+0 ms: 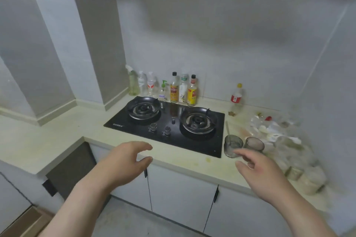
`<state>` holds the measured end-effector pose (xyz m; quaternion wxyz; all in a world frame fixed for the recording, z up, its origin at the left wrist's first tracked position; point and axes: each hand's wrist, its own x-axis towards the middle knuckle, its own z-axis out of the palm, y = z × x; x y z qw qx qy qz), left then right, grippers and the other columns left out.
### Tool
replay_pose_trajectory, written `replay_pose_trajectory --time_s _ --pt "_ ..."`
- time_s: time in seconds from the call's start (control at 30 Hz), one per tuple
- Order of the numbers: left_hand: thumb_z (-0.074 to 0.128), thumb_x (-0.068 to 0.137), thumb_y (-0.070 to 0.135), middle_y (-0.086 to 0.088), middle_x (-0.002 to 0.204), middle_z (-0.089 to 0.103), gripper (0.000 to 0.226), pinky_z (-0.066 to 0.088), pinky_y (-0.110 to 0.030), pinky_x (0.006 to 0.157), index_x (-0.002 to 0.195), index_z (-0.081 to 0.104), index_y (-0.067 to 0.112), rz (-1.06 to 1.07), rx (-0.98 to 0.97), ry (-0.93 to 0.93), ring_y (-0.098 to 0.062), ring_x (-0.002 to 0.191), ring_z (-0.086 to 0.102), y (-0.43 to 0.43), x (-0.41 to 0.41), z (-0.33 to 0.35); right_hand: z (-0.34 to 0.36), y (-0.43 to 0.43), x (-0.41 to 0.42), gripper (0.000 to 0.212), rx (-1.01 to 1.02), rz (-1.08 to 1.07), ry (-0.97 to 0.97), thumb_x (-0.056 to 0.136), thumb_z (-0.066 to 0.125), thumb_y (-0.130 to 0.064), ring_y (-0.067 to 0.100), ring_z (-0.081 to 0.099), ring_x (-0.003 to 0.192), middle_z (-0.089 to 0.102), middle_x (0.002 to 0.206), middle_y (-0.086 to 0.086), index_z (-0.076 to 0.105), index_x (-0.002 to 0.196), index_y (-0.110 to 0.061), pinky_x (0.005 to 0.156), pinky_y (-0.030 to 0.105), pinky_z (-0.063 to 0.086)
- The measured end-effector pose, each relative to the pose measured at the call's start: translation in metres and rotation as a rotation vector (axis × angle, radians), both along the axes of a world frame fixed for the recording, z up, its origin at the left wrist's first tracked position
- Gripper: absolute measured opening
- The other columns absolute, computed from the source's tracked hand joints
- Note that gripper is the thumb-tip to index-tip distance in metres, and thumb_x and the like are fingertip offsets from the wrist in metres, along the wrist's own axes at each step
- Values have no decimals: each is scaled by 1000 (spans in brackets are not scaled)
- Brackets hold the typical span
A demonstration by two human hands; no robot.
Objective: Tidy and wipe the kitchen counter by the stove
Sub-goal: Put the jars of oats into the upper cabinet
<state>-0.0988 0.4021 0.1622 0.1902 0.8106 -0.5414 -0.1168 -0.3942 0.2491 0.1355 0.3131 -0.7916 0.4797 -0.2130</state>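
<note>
A black two-burner gas stove (167, 126) is set into the pale counter (63, 132). Right of it stand two dark glass cups, one (232, 146) with a spoon in it and another (254, 144) beside it. Behind them lies a heap of crumpled clear plastic and wrappers (273, 130). My left hand (125, 161) hovers over the counter's front edge with its fingers loosely curled, holding nothing. My right hand (258, 173) hangs just in front of the cups with relaxed fingers, touching nothing.
Several bottles (173, 88) line the wall behind the stove, and a red-labelled bottle (236, 99) stands to the right. Blurred jars (308, 177) crowd the counter's right end. Stains mark the counter near the cups. White cabinet doors (183, 194) are below.
</note>
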Motion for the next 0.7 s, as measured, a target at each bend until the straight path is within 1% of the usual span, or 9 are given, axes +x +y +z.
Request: replay_pose_trajectory --time_s 0.07,0.17,0.23,0.3,0.4,0.47,0.53,0.63,0.7 --pt "54 95 39 20 136 53 37 39 -20 100 131 55 35 -24 4 16 -4 123 51 -25 -16 -3 -3 -19 -20 31 -3 -32 -3 93 60 -24 5 55 111 59 116 -16 63 123 -32 92 26 40" --pt "55 94 40 21 136 53 37 41 -21 101 131 56 36 -65 14 21 -4 120 52 -57 -39 -9 -12 -41 -46 29 10 -58 -11 92 61 -23 5 56 108 60 117 -16 62 116 -40 90 25 41" --pt "56 94 40 23 133 53 36 42 -20 99 130 56 37 -89 15 36 -1 115 52 -77 -55 -12 -18 -53 -62 29 8 -63 -14 92 61 -23 3 57 110 59 114 -19 61 114 -42 92 23 41" --pt "56 94 40 25 129 54 34 42 -19 97 129 56 38 -122 5 58 3 106 49 -96 -70 -16 -21 -65 -77 30 10 -80 -2 92 61 -24 3 56 113 58 114 -21 63 119 -37 97 23 42" --pt "57 93 41 26 124 55 33 42 -18 94 127 57 40 -170 10 94 7 99 47 -125 -89 -25 -30 -81 -94 27 51 -110 -46 91 62 -28 4 58 112 62 116 -19 60 108 -49 100 28 46" --pt "59 92 43 25 123 56 33 45 -20 95 124 57 42 -199 30 136 6 100 51 -143 -96 -32 -39 -90 -102 28 88 -150 -85 90 63 -29 6 59 110 63 117 -17 58 102 -54 98 28 46" --pt "60 91 44 25 121 56 33 46 -18 93 123 57 44 -233 51 164 4 100 54 -160 -100 -42 -48 -97 -106 30 113 -178 -97 91 64 -29 6 59 109 61 117 -20 58 112 -50 92 22 44" --pt "63 90 41 29 113 52 34 42 -10 85 123 57 42 -264 54 225 7 96 53 -187 -102 -56 -59 -110 -107 36 143 -212 -82 92 64 -26 6 57 107 53 104 -29 58 124 -40 84 16 39" --pt "64 89 40 29 115 50 37 41 -8 84 126 56 40 -283 54 269 4 103 54 -208 -99 -66 -68 -122 -104 40 187 -237 -75 91 65 -27 7 57 110 55 108 -22 55 127 -42 88 20 42"
